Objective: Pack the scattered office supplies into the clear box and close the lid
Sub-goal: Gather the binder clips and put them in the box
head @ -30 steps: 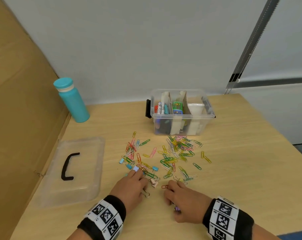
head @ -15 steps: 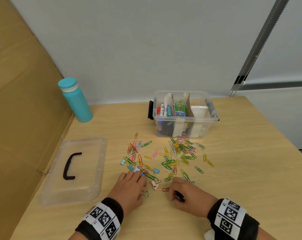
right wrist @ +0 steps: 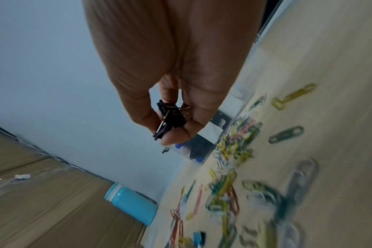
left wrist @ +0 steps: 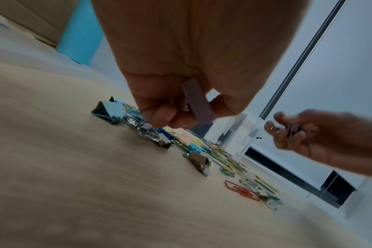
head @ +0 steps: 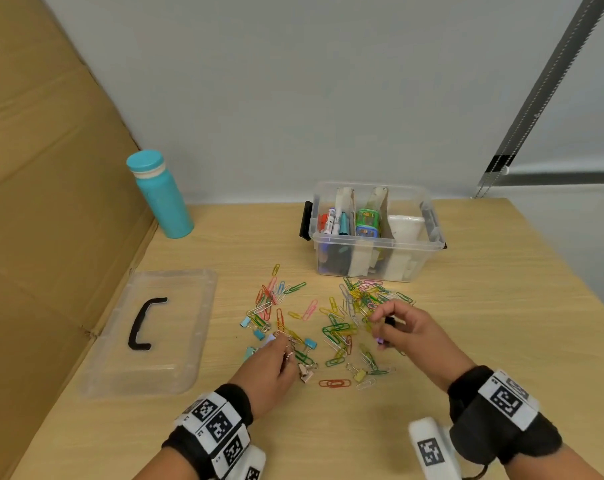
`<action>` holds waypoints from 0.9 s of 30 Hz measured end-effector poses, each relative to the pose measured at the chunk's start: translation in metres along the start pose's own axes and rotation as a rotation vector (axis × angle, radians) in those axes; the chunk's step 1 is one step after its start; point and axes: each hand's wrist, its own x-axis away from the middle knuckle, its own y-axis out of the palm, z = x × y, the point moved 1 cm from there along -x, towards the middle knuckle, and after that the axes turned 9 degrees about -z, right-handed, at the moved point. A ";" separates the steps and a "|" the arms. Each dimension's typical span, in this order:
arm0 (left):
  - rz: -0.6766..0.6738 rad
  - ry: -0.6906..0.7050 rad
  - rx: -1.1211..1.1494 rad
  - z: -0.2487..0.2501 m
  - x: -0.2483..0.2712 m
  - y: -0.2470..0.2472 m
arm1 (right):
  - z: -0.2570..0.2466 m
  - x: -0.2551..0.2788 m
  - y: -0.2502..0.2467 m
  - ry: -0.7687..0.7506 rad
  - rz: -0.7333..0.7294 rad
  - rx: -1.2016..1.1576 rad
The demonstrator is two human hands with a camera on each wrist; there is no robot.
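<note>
We log one clear plastic box (head: 376, 251) at the back of the light wooden bench (head: 501, 323), open, with three compartments visible: pens on its left, a green item in the middle, white items on its right. One clear lid with a black handle (head: 151, 327) lies flat on the bench near the cardboard wall (head: 44, 202), well apart from the box. One teal bottle (head: 160, 195) stands upright behind the lid.

Coloured paper clips (head: 338, 330) lie scattered between the box and both hands; too many and too tangled to count. Loose binder clips we can count on the bench: three light blue (head: 310, 344), one pink (head: 305, 374), one yellow (head: 359, 375).

Left hand (head: 269, 368): fingers curled down into the near pile, pinching a flat purple-grey binder clip (left wrist: 198, 102).

Right hand (head: 411, 336): raised above the clips in front of the box, fingers clenched on small dark binder clips (right wrist: 170, 119); at least two, exact count unclear.
</note>
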 end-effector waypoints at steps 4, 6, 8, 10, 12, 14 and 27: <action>-0.015 -0.038 0.021 -0.003 -0.003 0.005 | -0.028 -0.004 -0.027 -0.097 0.049 0.086; -0.048 -0.066 0.001 -0.001 -0.004 0.007 | -0.042 -0.010 -0.045 -0.141 0.086 0.126; -0.059 -0.085 0.001 0.001 -0.004 0.009 | -0.058 -0.020 -0.062 -0.184 0.147 0.147; -0.059 -0.094 -0.004 0.003 -0.005 0.009 | -0.073 -0.034 -0.076 -0.229 0.222 0.157; -0.063 -0.115 -0.002 0.003 -0.006 0.011 | -0.085 -0.054 -0.092 -0.252 0.293 0.159; -0.065 -0.134 0.017 0.005 -0.007 0.011 | -0.094 -0.079 -0.107 -0.247 0.353 0.201; 0.135 -0.005 0.247 0.033 -0.002 -0.024 | -0.107 -0.161 -0.145 0.028 0.191 0.623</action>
